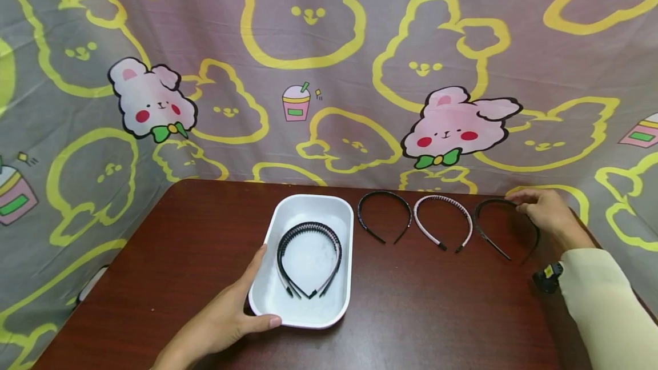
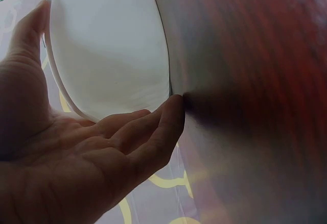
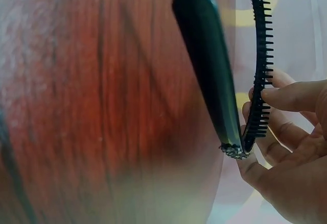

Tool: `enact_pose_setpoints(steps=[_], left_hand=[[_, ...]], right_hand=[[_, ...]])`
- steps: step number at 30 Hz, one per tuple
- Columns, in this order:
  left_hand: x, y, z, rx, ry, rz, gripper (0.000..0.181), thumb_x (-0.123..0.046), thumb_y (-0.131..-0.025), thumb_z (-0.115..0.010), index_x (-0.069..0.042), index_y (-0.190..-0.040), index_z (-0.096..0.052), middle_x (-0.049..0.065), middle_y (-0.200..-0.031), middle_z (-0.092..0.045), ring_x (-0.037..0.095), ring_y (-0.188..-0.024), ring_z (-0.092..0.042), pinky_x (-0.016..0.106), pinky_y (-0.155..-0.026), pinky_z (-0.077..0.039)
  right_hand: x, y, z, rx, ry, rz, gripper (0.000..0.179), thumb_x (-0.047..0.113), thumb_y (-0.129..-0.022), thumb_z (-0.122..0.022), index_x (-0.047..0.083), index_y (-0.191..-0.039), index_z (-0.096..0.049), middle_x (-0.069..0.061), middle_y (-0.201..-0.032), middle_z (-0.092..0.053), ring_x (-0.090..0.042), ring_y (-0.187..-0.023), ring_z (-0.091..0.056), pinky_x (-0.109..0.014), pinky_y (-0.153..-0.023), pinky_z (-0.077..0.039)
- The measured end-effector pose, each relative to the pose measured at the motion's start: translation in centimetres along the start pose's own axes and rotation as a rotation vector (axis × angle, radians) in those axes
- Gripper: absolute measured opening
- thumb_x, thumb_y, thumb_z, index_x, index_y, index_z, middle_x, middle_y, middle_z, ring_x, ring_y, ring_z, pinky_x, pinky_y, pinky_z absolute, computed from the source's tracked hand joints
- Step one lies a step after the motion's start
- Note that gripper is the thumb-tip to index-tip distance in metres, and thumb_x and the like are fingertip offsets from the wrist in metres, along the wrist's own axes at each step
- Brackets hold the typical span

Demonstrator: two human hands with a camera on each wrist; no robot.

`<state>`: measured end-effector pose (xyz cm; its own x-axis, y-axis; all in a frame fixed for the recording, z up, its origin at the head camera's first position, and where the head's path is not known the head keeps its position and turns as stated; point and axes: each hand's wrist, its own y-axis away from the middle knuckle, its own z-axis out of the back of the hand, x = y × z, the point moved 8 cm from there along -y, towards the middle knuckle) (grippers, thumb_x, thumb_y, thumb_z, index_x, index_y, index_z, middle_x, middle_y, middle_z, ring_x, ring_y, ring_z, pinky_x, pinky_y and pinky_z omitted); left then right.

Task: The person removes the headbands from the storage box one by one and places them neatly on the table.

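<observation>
My left hand (image 1: 226,316) holds a white plastic tray (image 1: 352,256) by its near left corner, the thumb on the near rim and the fingers along the outer left wall. Stacked headbands (image 1: 280,247), dark and pale, lie inside the tray. Over at the table's right side, my right hand (image 1: 552,217) pinches a black headband (image 3: 262,45) between thumb and fingers. In the right wrist view this headband shows inner teeth and a smooth, broad end. Left of it, a pink toothed headband (image 1: 424,233) and a dark headband (image 1: 361,216) lie in a row on the table.
The dark red-brown wooden table (image 1: 421,307) has a patterned curtain (image 1: 329,101) hanging along its back and sides. A small black device (image 1: 547,277) is at the right wrist, by a pale yellow sleeve (image 1: 596,296).
</observation>
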<state>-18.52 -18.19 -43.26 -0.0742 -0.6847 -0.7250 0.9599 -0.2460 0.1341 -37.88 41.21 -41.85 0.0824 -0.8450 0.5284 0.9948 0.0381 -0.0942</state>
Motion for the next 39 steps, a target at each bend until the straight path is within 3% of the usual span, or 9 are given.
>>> enact_pose_setpoints(steps=[3, 6, 9, 15, 26, 33, 39], left_hand=[[0.0, 0.0, 0.0, 0.001, -0.001, -0.002, 0.126, -0.052, -0.078, -0.089, -0.030, -0.170, -0.006, 0.011, -0.172, -0.029, 0.029, -0.144, -0.047, 0.036, -0.113, -0.043], [0.1, -0.1, 0.0, 0.005, 0.003, 0.010, 0.126, -0.051, -0.078, -0.090, -0.030, -0.170, -0.006, 0.011, -0.173, -0.028, 0.029, -0.145, -0.046, 0.037, -0.114, -0.043], [0.2, -0.1, 0.0, 0.003, 0.001, 0.022, 0.126, -0.050, -0.078, -0.090, -0.031, -0.170, -0.006, 0.011, -0.173, -0.028, 0.029, -0.145, -0.045, 0.038, -0.115, -0.042], [0.1, 0.0, 0.0, -0.003, 0.007, 0.009, 0.125, -0.051, -0.078, -0.090, -0.029, -0.170, -0.007, 0.011, -0.173, -0.028, 0.029, -0.146, -0.045, 0.036, -0.115, -0.042], [0.0, -0.1, -0.1, 0.010, 0.022, 0.020, 0.126, -0.049, -0.078, -0.090, -0.029, -0.170, -0.007, 0.010, -0.173, -0.026, 0.029, -0.146, -0.043, 0.033, -0.115, -0.041], [0.1, -0.1, -0.1, 0.009, 0.018, 0.023, 0.125, -0.048, -0.079, -0.090, -0.030, -0.170, -0.007, 0.010, -0.173, -0.026, 0.029, -0.146, -0.043, 0.034, -0.115, -0.041], [0.0, -0.1, -0.1, 0.002, 0.011, 0.004, 0.125, -0.049, -0.079, -0.090, -0.029, -0.170, -0.007, 0.010, -0.173, -0.027, 0.029, -0.146, -0.044, 0.034, -0.115, -0.041]], right_hand=[[-0.3, 0.0, -0.2, 0.008, 0.015, -0.026, 0.028, -0.006, -0.095, -0.059, -0.012, -0.120, -0.070, -0.036, -0.122, -0.068, -0.023, -0.094, -0.064, -0.026, -0.073, -0.044], [-0.6, 0.1, -0.4, 0.016, 0.018, -0.050, 0.029, -0.006, -0.096, -0.057, -0.013, -0.121, -0.069, -0.037, -0.124, -0.066, -0.044, -0.106, -0.061, -0.033, -0.075, -0.044], [-0.8, 0.1, -0.5, 0.020, 0.016, -0.062, 0.029, -0.005, -0.096, -0.056, -0.013, -0.121, -0.069, -0.037, -0.125, -0.065, -0.046, -0.107, -0.060, -0.033, -0.075, -0.043], [-0.9, -0.2, -0.6, 0.009, 0.009, -0.049, 0.028, -0.004, -0.096, -0.057, -0.011, -0.119, -0.070, -0.035, -0.124, -0.066, -0.034, -0.099, -0.061, -0.033, -0.074, -0.043], [-1.7, -0.1, -1.4, 0.026, -0.021, -0.097, 0.031, -0.004, -0.097, -0.053, -0.013, -0.123, -0.068, -0.038, -0.128, -0.062, -0.047, -0.110, -0.056, -0.036, -0.079, -0.040], [-2.0, -0.1, -1.5, 0.024, -0.027, -0.135, 0.032, -0.003, -0.098, -0.050, -0.012, -0.124, -0.067, -0.039, -0.131, -0.059, -0.050, -0.112, -0.054, -0.054, -0.086, -0.043], [-1.8, -0.1, -1.6, 0.030, -0.009, -0.119, 0.032, -0.001, -0.099, -0.049, -0.013, -0.124, -0.067, -0.040, -0.132, -0.058, -0.048, -0.109, -0.053, -0.057, -0.086, -0.043]])
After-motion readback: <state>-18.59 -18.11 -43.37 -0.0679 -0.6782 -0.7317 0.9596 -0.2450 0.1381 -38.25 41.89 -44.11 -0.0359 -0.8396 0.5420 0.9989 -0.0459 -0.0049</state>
